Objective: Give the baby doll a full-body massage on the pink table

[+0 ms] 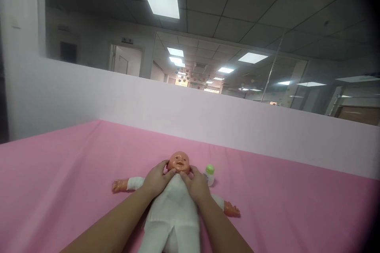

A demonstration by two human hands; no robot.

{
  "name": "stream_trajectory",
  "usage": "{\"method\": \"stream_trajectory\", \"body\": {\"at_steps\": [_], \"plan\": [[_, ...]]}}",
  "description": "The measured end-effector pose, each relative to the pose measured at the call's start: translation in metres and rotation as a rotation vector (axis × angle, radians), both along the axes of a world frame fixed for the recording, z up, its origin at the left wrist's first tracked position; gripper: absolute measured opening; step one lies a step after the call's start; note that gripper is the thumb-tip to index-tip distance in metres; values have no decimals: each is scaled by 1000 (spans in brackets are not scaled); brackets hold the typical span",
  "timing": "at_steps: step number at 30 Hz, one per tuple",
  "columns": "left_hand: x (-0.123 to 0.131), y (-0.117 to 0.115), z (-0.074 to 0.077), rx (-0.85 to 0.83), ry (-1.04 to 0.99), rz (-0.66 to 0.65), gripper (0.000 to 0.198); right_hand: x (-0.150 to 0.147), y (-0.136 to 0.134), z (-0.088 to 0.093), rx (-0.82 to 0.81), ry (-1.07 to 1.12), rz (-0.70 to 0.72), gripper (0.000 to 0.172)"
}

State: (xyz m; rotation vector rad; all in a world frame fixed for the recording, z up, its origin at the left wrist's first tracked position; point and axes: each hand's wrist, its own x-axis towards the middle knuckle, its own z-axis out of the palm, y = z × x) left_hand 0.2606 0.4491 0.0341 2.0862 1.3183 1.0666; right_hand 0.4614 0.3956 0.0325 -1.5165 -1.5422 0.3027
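A baby doll point(175, 201) in white clothes lies face up, its head toward the wall and its arms spread out to both sides. My left hand point(158, 178) holds the left side of the doll's head and neck, its thumb under the chin. On the other side, my right hand point(196, 184) grips the neck and jaw in the same way, thumb near the chin. The fingertips of both hands are partly hidden behind the head. A small bottle point(209, 174) with a green cap stands just right of my right hand.
A pink sheet point(282, 201) covers the surface under the doll. Behind it rises a low white wall point(184, 106) with a glass window point(213, 59) above, showing ceiling lights and a doorway.
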Motion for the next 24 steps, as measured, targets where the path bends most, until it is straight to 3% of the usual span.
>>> {"method": "stream_trajectory", "body": {"at_steps": [12, 24], "plan": [[3, -1, 2, 1, 32, 29, 62, -5, 1, 2, -14, -33, -81, 48], [0, 4, -2, 3, 18, 16, 58, 7, 9, -11, 18, 7, 1, 49]]}}
